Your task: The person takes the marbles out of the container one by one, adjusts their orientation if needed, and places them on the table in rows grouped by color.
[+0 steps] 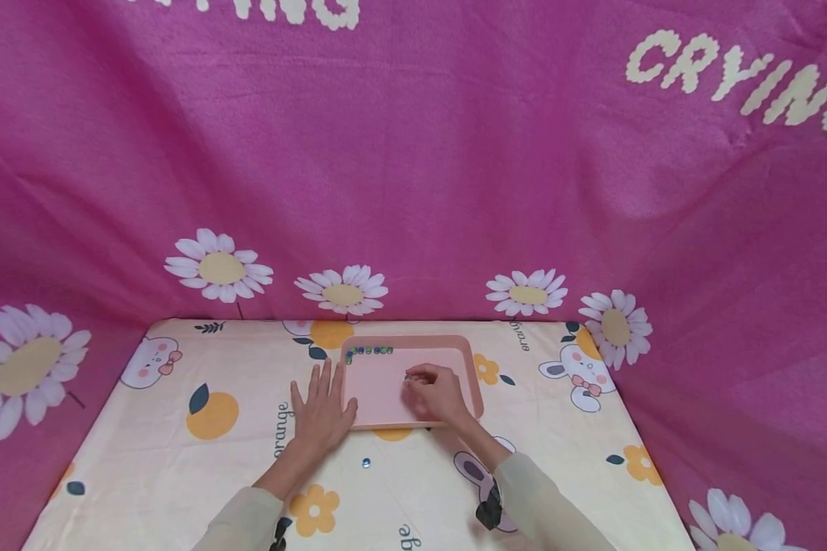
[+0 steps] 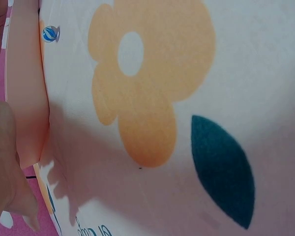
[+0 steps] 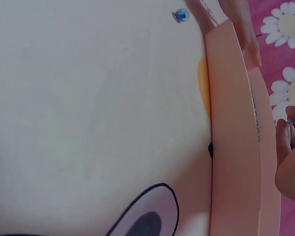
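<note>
My right hand (image 1: 441, 394) is over the right half of a shallow pink tray (image 1: 477, 383), pinching a small marble (image 3: 290, 121) between thumb and fingers. My left hand (image 1: 319, 413) has its fingers spread and lies at the tray's left edge, thumb by the near left corner. Inside the tray, several blue and green glass marbles (image 1: 376, 350) form a line along the far wall from the left corner, with one below the corner by the left wall. A single blue-and-white marble (image 2: 49, 33) lies on the cloth in front of the tray.
The table wears a cream cloth (image 1: 151, 436) printed with oranges, flowers and rabbits. Behind it and on both sides hangs a magenta curtain (image 1: 413, 176) with daisies and lettering. The tray's raised front wall (image 3: 233, 147) stands between the loose marble and the tray floor.
</note>
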